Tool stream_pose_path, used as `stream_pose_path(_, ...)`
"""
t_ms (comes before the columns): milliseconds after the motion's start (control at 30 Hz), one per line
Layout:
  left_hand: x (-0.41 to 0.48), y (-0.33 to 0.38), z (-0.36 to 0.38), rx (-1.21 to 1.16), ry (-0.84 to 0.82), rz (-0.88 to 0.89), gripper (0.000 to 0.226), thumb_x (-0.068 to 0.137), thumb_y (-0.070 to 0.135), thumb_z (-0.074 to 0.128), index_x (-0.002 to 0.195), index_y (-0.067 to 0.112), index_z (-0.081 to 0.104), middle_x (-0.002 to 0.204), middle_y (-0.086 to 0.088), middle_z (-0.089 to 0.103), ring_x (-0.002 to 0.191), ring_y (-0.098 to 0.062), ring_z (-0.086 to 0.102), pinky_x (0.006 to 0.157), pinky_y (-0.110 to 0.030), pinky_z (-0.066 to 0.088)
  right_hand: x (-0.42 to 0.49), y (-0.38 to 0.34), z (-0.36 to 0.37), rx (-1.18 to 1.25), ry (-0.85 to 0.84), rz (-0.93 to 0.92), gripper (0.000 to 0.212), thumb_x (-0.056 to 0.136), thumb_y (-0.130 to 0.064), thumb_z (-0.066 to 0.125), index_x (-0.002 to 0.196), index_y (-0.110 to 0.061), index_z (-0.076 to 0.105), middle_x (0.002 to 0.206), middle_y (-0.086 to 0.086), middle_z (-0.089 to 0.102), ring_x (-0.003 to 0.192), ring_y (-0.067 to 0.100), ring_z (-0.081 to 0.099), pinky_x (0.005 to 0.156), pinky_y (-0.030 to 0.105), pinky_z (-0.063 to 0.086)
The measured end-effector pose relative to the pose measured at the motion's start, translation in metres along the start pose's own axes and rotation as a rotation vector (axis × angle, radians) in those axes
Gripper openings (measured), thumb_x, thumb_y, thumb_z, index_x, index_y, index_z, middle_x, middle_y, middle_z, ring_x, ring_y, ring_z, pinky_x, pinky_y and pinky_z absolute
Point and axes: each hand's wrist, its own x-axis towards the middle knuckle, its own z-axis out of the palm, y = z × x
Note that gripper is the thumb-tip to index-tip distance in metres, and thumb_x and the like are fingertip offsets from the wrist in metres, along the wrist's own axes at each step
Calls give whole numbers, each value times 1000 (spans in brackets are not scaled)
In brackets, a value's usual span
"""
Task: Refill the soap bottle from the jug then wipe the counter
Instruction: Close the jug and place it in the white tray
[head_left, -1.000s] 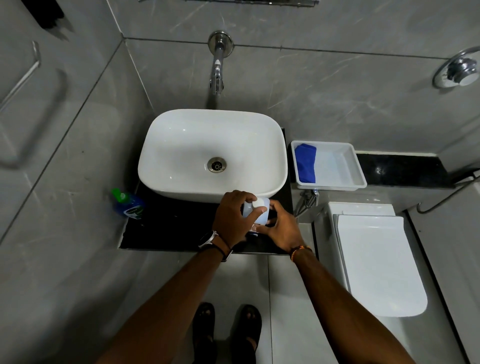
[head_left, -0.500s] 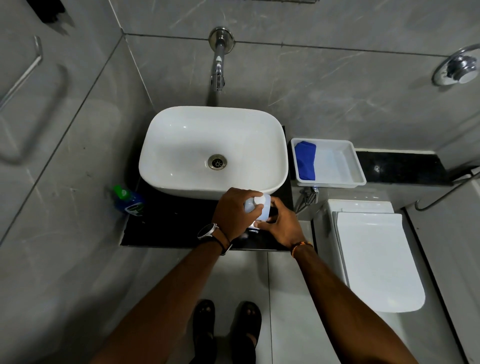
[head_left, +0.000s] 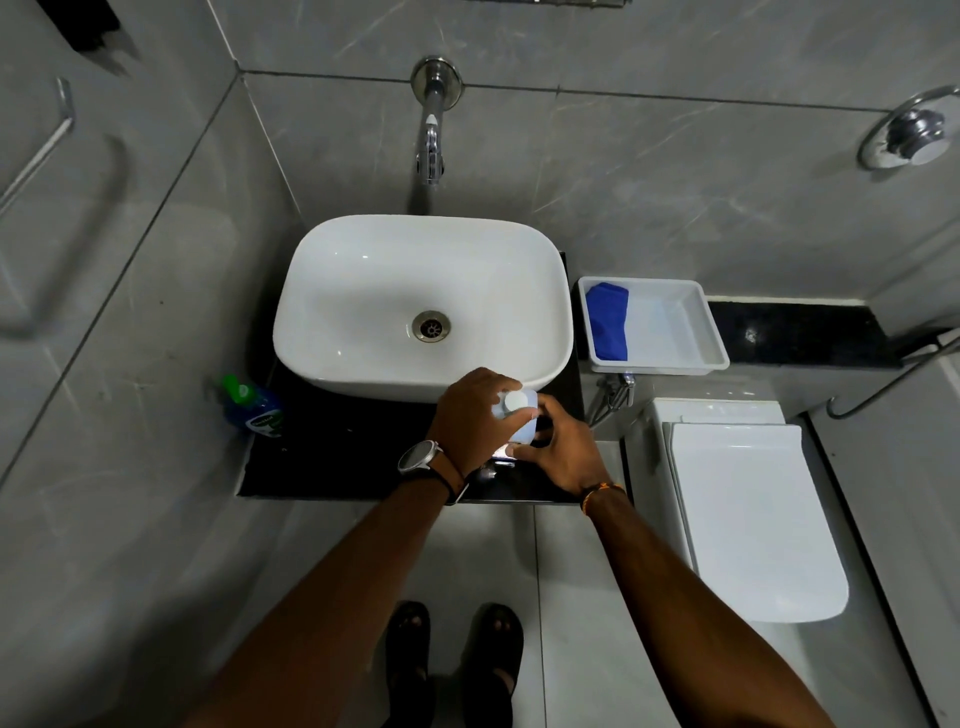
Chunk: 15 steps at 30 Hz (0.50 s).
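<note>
A: What crowds the jug (head_left: 521, 418)?

B: The white basin (head_left: 423, 306) bulges just behind it, and both hands are wrapped on it. The left hand (head_left: 475, 418) curls over the white cap, fingertips pinching it; the right hand (head_left: 563, 452) cups the pale blue body from the side. It stands on the black counter (head_left: 337, 457), near the front right corner.

A: And the soap bottle (head_left: 254, 408)?

B: Well apart, at the counter's left edge beside the grey wall: blue, green pump top, tilted.

A: Materials?

B: Glossy rounded ceramic basin with a metal drain, polished dark stone slab, veined grey tiles. A chrome tap (head_left: 432, 140) hangs over the basin from the wall.

A: Anything right of the basin?

B: A shallow white plastic tray (head_left: 675, 332) with a folded blue cloth (head_left: 608, 325) in its left end (tray otherwise bare). Below it, the toilet (head_left: 748, 514), lid down.

A: Free room?

B: The counter's left front strip, between bottle and hands, is open.
</note>
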Motion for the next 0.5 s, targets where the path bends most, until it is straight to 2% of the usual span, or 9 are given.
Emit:
stream_pose_path(100, 3, 2, -1, 24, -30, 35, 33, 74, 21, 83, 104, 9, 76, 97, -9, 78, 87, -26, 73, 79, -36, 60, 1, 1, -1, 4, -7, 5, 81, 70, -38, 92, 138, -38, 49, 118, -14, 71, 98, 10, 69, 88, 30, 61)
stream_pose_path(200, 4, 2, -1, 21, -49, 64, 42, 75, 19, 81, 115, 9, 73, 107, -10, 78, 97, -26, 74, 86, -39, 60, 2, 1, -1, -8, -12, 2, 83, 70, -36, 93, 140, -38, 48, 121, -12, 70, 98, 11, 70, 90, 33, 61)
stream_pose_path(300, 2, -1, -1, 5, -9, 43, 35, 74, 23, 85, 106, 10, 77, 100, -8, 80, 89, -22, 75, 81, -31, 59, 2, -1, -1, -17, -13, 1, 81, 70, -38, 92, 139, -39, 49, 124, -15, 68, 97, 10, 70, 90, 34, 61)
stream_pose_path(367, 3, -2, -1, 18, -12, 79, 27, 73, 19, 85, 98, 10, 80, 96, -8, 80, 85, -22, 76, 78, -30, 59, 3, -2, -1, -25, -17, 0, 82, 71, -38, 93, 140, -38, 49, 126, -14, 68, 99, 10, 70, 91, 36, 61)
stream_pose_path(500, 8, -6, -5, -7, -88, 93, 24, 76, 17, 82, 99, 11, 80, 106, -7, 79, 99, -21, 76, 88, -35, 59, 5, -2, -3, -39, -15, -5, 81, 70, -42, 92, 138, -40, 50, 123, -18, 70, 94, 3, 71, 88, 33, 61)
